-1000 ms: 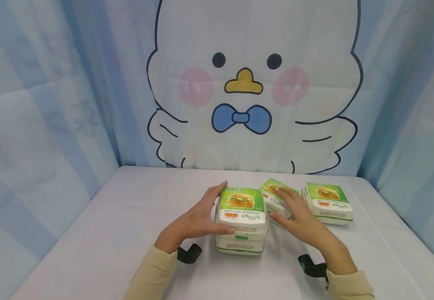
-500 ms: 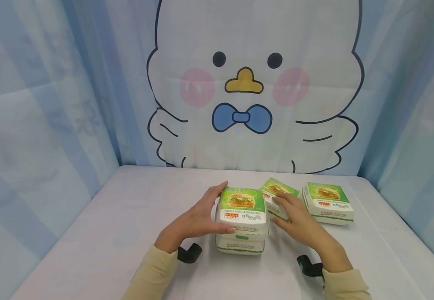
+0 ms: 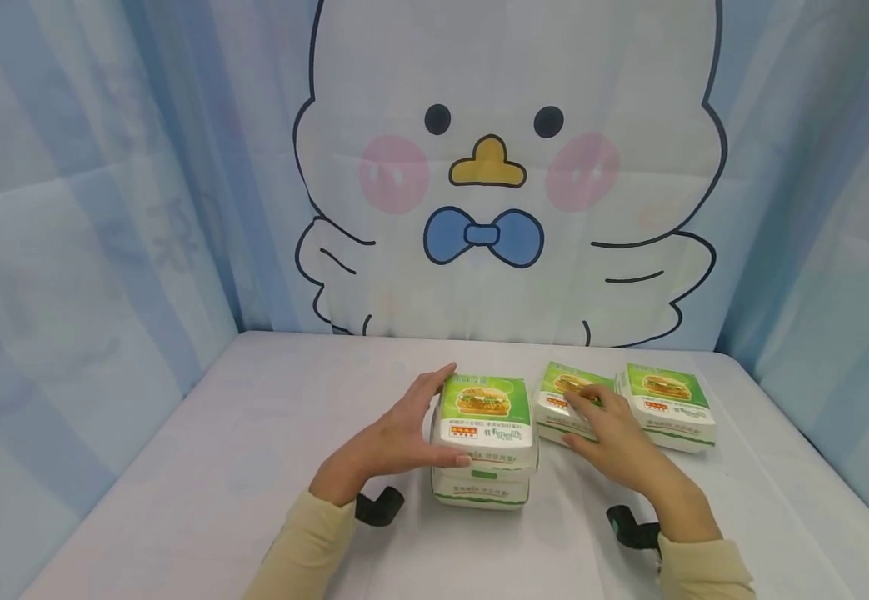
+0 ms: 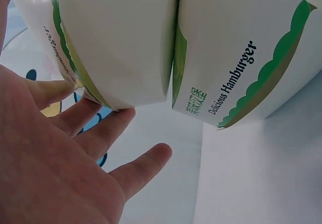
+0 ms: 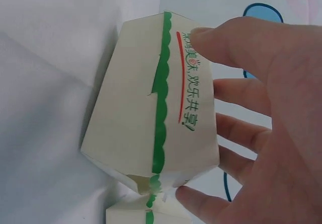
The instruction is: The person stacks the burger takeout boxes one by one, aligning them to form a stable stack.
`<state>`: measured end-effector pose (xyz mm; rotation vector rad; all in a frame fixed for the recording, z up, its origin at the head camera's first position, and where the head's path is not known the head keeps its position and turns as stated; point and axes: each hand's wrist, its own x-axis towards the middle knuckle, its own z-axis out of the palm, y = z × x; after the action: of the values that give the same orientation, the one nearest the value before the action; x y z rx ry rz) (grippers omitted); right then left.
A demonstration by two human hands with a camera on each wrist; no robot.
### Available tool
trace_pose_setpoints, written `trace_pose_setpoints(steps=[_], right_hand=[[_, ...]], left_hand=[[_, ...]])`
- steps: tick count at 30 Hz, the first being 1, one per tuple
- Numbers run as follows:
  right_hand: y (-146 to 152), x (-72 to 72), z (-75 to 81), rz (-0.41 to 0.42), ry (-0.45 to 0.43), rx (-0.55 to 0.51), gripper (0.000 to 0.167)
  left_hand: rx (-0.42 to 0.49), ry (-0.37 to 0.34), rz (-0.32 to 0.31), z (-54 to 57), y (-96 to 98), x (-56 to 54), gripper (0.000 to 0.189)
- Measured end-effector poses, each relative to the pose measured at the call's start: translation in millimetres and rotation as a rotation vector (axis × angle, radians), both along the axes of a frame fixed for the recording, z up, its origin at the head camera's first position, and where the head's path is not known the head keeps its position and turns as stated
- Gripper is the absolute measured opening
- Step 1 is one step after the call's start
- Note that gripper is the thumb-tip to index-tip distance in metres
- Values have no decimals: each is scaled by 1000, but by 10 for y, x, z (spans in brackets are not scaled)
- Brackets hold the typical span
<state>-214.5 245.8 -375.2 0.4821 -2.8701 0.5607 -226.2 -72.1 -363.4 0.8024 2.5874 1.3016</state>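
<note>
My left hand (image 3: 397, 437) holds the upper hamburger box (image 3: 484, 417) of a stack of two, its thumb along the front and its fingers at the left and far side. Beneath it is the lower hamburger box (image 3: 479, 490), marked "Delicious Hamburger" in the left wrist view. Right of the stack, my right hand (image 3: 621, 446) grips a third green and white box (image 3: 560, 421), thumb on the front face, fingers over its top. In the right wrist view the thumb presses the printed face of this box (image 5: 133, 98).
Another hamburger box (image 3: 670, 400) stands at the right, close against the third one. All rest on a white-covered table (image 3: 292, 392). Behind hangs a curtain (image 3: 389, 283) with a cartoon bird; more blue and white curtain encloses both sides.
My right hand has shifted the third box rightward, away from the stack, and turned it straighter. The rightmost box has slid slightly right too. My left hand and the stack stay put.
</note>
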Motion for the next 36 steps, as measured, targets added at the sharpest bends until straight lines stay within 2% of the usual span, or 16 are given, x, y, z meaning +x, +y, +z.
trace_pose_setpoints(steps=[8, 11, 15, 18, 25, 31, 36], right_hand=[[52, 94, 129, -4, -115, 5, 56], [70, 117, 173, 7, -120, 32, 54], [77, 121, 196, 0, -82, 51, 50], [79, 100, 175, -22, -67, 21, 53], [114, 21, 35, -46, -84, -23, 78], [149, -1, -4, -44, -51, 3, 79], [173, -9, -12, -39, -72, -7, 79]], left_hand=[[1, 2, -7, 0, 4, -12, 113], [2, -1, -7, 3, 4, -11, 113], [-5, -4, -8, 5, 4, -8, 115], [-9, 1, -7, 5, 4, -10, 115], [-21, 12, -7, 3, 5, -14, 114], [-21, 20, -4, 7, 6, -16, 114], [-25, 13, 4, 3, 2, -7, 114]])
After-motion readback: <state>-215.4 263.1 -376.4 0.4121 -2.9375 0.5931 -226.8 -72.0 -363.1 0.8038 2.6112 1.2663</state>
